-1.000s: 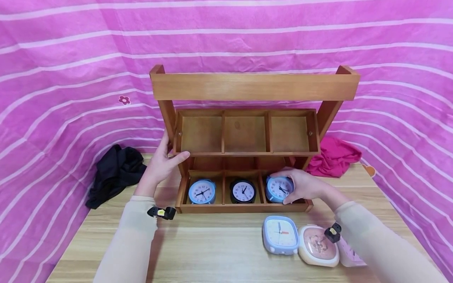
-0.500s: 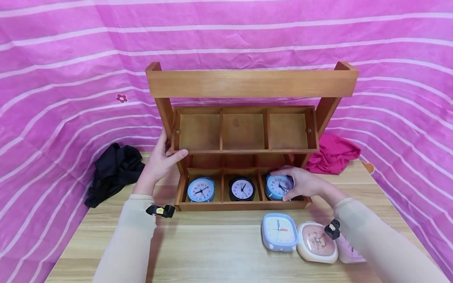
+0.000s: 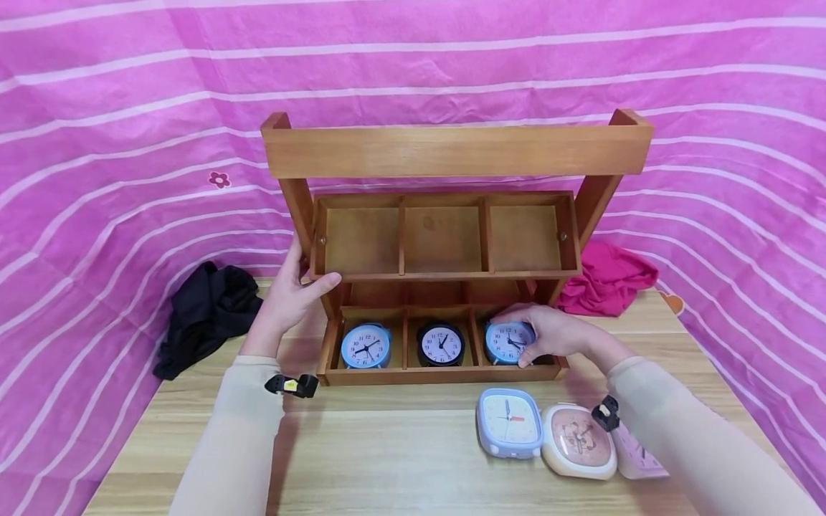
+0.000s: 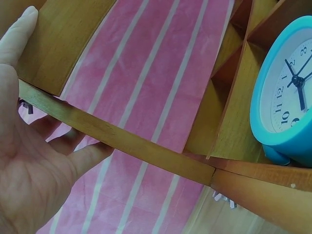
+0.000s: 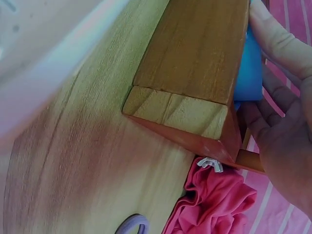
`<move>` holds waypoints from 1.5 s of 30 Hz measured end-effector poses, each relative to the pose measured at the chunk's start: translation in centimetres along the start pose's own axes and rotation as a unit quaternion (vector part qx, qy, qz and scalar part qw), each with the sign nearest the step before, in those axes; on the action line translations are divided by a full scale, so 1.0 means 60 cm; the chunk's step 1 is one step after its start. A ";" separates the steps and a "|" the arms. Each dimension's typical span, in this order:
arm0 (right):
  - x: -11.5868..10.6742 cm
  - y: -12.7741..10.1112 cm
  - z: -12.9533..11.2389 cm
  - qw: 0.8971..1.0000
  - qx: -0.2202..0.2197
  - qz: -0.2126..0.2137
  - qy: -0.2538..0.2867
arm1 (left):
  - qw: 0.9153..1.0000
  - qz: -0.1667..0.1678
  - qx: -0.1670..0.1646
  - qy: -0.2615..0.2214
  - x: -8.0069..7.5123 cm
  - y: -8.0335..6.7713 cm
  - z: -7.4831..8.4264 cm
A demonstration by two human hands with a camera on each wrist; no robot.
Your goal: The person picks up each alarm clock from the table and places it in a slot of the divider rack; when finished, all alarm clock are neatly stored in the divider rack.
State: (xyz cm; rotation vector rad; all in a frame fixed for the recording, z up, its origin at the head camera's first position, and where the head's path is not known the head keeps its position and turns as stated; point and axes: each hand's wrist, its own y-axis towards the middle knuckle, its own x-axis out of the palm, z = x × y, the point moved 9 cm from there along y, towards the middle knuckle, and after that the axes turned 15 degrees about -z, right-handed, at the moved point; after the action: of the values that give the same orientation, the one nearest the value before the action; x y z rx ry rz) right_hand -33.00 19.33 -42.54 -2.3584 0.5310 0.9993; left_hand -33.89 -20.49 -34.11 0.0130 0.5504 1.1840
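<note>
A two-tier wooden shelf (image 3: 452, 276) stands on the table. My left hand (image 3: 287, 297) grips its left side, thumb (image 4: 19, 36) on the upper tray's front and fingers curled round the side rail (image 4: 122, 139). In the lower tray's right compartment sits a light-blue alarm clock (image 3: 507, 340). My right hand (image 3: 548, 335) holds it from the right, thumb at its lower front edge and fingers at its top. Another blue alarm clock (image 3: 366, 347) occupies the left compartment, and a black alarm clock (image 3: 441, 345) the middle one. The upper tray's three compartments hold nothing.
Before the shelf's right side lie a periwinkle square clock (image 3: 510, 423), a cream clock with a brown face (image 3: 578, 441) and a pink one (image 3: 635, 453) partly under my right forearm. Black cloth (image 3: 209, 315) lies left, a magenta cloth (image 3: 609, 279) right. Striped pink fabric (image 3: 413, 64) hangs behind.
The right blue clock has shifted slightly in its compartment under my right hand, whose thumb has moved a little right along its edge. My left hand keeps its hold. The head view has moved slightly.
</note>
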 end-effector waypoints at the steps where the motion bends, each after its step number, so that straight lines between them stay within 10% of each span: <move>1: 0.001 0.000 0.002 1.000 0.004 -0.002 0.004 | 1.000 0.000 0.002 -0.001 0.000 0.000 0.000; 24: 0.014 -0.008 0.018 0.999 0.038 0.011 0.016 | 1.000 -0.003 -0.005 -0.003 0.001 -0.002 -0.010; 45: 0.046 -0.061 -0.115 0.991 -0.079 0.078 -0.076 | 1.000 -0.008 -0.005 -0.020 0.000 0.000 -0.004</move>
State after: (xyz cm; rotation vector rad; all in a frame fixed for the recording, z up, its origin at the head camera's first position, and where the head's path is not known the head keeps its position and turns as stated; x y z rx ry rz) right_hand -25.51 17.65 -39.38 -2.3804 0.6048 1.3236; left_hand -33.99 -20.59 -34.33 0.0243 0.5088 1.1675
